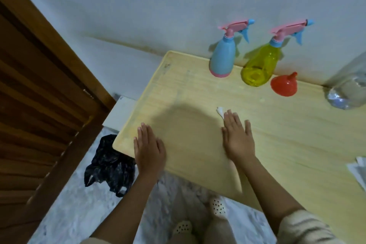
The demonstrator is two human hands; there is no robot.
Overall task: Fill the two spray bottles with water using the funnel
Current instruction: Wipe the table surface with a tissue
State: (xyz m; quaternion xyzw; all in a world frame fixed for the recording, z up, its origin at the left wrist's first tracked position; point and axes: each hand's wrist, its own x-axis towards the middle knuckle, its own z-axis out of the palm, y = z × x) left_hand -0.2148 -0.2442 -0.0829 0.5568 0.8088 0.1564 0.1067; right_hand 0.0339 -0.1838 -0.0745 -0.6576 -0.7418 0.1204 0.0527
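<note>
Blue bottle (222, 57) stands upright at the far edge of the table (297, 134), against the wall, with its pink spray head screwed on. The yellow bottle (259, 65) is near it on the right, also upright and capped, and looks empty. The funnel (284, 85) sits just beside the yellow bottle, mouth down and spout up. A clear container (348, 89) at the frame's right edge is too blurred to identify, though it may be the water supply.

Nearer the person, the left hand (149, 149) lies flat by the table's near left corner. Its fingers (143, 130) are straight and close together, holding nothing. The right hand (238, 138) also lies flat, with its fingers (233, 119) straight and slightly spread. Their tips touch a white scrap (220, 111) but grip nothing.

Both bottles and the funnel are well apart from either hand. They stand farther back and to the right of the right fingers, and the blue bottle is the closest.

Nothing seems to have been started yet, so the likely first step is taking off a spray head. To do that well, one hand should hold the bottle's body low while the other turns the collar, not the trigger. The head and its dip tube then lift straight out. The funnel must be turned over and its spout seated in the neck before any pouring, with one hand steadying the light, empty bottle.
</note>
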